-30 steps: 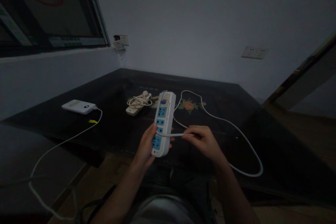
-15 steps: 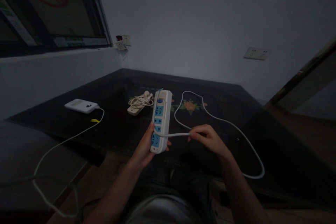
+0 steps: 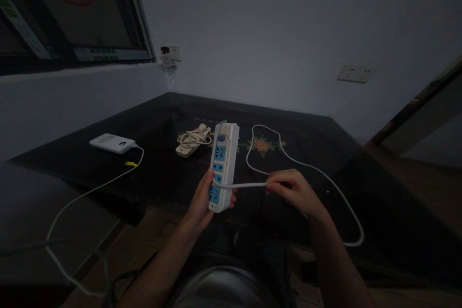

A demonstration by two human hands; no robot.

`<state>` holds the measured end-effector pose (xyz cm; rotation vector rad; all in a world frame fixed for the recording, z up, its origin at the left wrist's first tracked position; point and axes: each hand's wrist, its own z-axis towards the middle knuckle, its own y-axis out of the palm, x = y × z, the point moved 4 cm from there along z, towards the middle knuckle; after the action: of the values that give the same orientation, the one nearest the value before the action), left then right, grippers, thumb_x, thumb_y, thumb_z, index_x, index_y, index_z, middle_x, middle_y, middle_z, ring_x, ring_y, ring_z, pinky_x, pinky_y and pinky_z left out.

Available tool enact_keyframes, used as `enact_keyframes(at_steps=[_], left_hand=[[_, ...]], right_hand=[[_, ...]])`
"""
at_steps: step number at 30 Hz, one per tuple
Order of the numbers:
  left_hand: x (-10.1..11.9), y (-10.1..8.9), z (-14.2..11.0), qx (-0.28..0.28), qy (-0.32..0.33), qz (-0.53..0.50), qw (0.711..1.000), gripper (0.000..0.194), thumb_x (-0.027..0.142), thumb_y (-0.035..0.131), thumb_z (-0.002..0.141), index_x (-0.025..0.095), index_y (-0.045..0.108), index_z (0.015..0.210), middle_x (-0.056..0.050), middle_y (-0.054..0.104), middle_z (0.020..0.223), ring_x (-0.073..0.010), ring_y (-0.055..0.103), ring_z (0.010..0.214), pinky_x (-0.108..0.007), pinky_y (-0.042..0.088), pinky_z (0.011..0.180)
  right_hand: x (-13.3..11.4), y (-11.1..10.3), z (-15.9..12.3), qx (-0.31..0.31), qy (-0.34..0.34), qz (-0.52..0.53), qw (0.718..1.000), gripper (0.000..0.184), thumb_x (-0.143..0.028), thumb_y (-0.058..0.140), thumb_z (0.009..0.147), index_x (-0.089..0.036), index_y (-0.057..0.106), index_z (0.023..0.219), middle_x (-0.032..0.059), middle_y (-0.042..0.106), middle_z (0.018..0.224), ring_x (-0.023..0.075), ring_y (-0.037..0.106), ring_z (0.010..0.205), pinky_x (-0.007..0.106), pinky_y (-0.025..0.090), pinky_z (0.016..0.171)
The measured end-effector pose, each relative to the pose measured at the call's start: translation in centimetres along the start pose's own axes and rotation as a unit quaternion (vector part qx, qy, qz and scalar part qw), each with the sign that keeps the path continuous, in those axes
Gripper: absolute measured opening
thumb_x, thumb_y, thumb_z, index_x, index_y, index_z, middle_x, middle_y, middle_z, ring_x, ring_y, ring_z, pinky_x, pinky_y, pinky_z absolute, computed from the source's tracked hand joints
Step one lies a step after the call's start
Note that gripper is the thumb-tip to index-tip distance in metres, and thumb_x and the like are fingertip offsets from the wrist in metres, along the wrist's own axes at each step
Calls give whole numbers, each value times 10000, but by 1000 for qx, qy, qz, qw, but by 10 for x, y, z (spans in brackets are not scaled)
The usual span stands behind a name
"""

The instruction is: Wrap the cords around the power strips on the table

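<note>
My left hand (image 3: 201, 201) grips a white power strip (image 3: 228, 173) with blue sockets and a dark blue switch, tilted up above the table. Its thumb presses on the front edge, where a white cord (image 3: 247, 185) crosses the strip's face. Fingertips show on the far side of the strip. To the right, my right hand (image 3: 294, 192) pinches that cord, which runs taut between the two hands. Past the right hand the cord lies in a wide loose loop on the table.
A dark table (image 3: 151, 120) with a flower print (image 3: 262, 145) stands against the wall. Behind the held strip lies a second power strip (image 3: 184, 150) with its cord bundled on top. A white power bank-like device (image 3: 111, 143) with a cable (image 3: 86, 196) sits at left. Wall sockets (image 3: 354, 73) are at right.
My right hand has slid rightward along the cord, so the stretch between the hands is longer. The loop on the table has shifted slightly. My left hand keeps its grip on the power strip.
</note>
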<state>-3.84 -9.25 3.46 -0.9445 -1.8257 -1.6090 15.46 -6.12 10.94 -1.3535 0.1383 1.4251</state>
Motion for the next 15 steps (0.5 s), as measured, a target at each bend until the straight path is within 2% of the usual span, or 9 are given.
enact_keyframes(at_steps=[4,8,15], left_hand=[[5,2,-3,7,26,6,1000,498,574,568,795,131,522,1019,-79,690,643,-188,630,480,-267,507,404],[13,11,-3,-13,21,-12,1000,486,574,534,815,128,533,1008,-65,677,620,-175,612,454,-252,489,386],[28,27,-12,-158,-43,-41,986,567,648,457,827,107,599,923,-69,664,603,-169,594,409,-247,466,356]], right_hand=[[-8,-1,-2,1,-11,-11,1000,314,-366,545,883,-162,677,684,24,658,627,127,581,588,225,393,556],[1,2,3,7,5,1,1000,374,-440,532,879,-157,656,667,21,631,615,132,559,595,232,386,565],[28,21,14,-56,32,84,994,557,-658,504,805,-161,536,554,-20,480,526,111,443,537,230,346,530]])
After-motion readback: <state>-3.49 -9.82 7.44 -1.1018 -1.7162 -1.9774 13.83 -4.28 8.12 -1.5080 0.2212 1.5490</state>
